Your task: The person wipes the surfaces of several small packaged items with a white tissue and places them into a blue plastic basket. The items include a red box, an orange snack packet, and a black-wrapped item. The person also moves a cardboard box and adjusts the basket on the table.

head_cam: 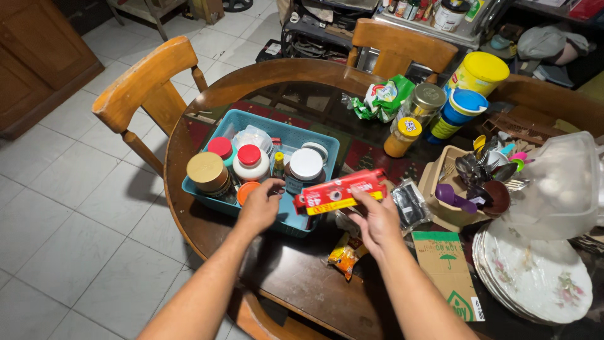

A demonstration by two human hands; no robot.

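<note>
My right hand (375, 220) grips a long red and yellow box (340, 191) and holds it level above the near right corner of a blue plastic basket (316, 139). My left hand (260, 203) reaches into the basket's near edge, with its fingers curled by a small orange lid (246, 188); whether it grips anything is hidden. The basket holds several jars: a gold-lidded one (206, 170), a red-lidded white one (250, 161), and a dark jar with a white lid (306, 166).
The round dark wooden table (302, 277) also bears a beige caddy of spoons (472, 182), stacked plates (535, 277), a clear plastic bag (560, 189), a cardboard box (448, 274), yellow and blue containers (469, 94), snack packets and a black packet (411, 204). Two wooden chairs stand around it.
</note>
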